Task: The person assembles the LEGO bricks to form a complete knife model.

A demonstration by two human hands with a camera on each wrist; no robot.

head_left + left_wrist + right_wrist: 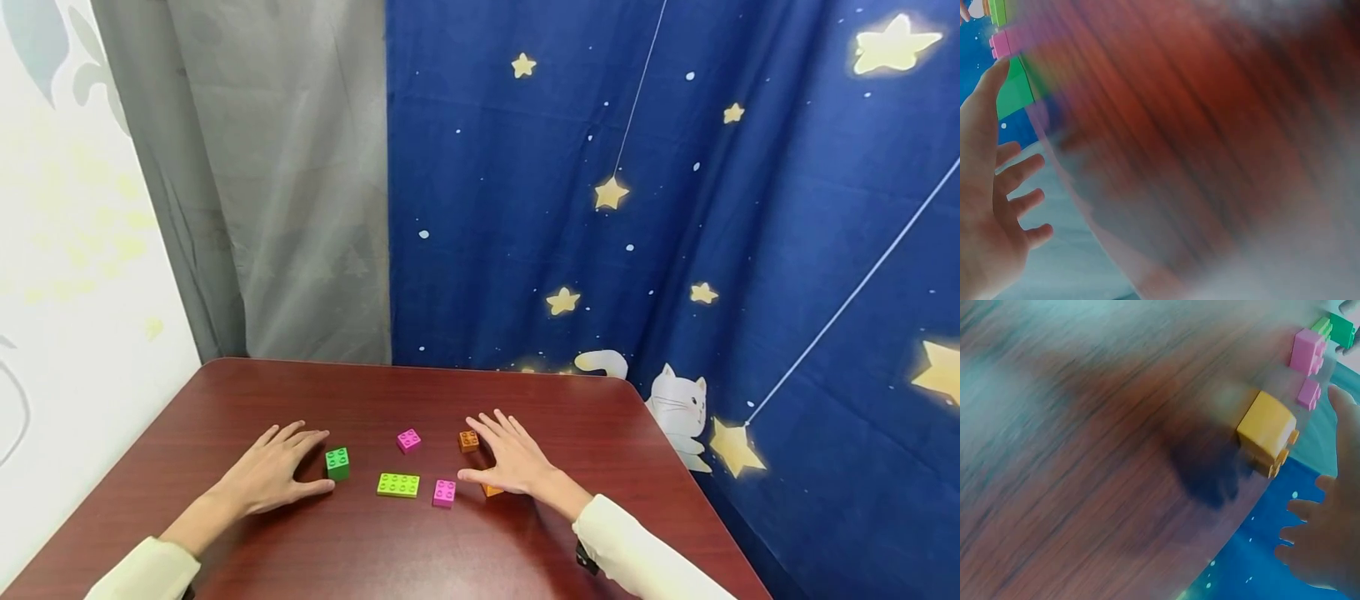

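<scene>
My left hand (273,469) is spread over the left of the table, thumb and fingers on either side of a green block (337,464) and apart from its far side. My right hand (510,457) hovers with spread fingers over an orange block (492,490), which it partly covers. A brown-orange block (468,441) lies by its fingers. Near the right thumb stands a pink block (444,493). Between the hands are a flat lime block (398,485) and a smaller magenta block (408,441). The right wrist view shows the yellow-orange block (1266,428) close up. Neither hand holds anything.
The dark red-brown table (315,550) has rounded far corners. Behind it hang a grey curtain (300,183) and a blue star-patterned curtain (510,208). A white patterned surface (82,292) borders the table on the left.
</scene>
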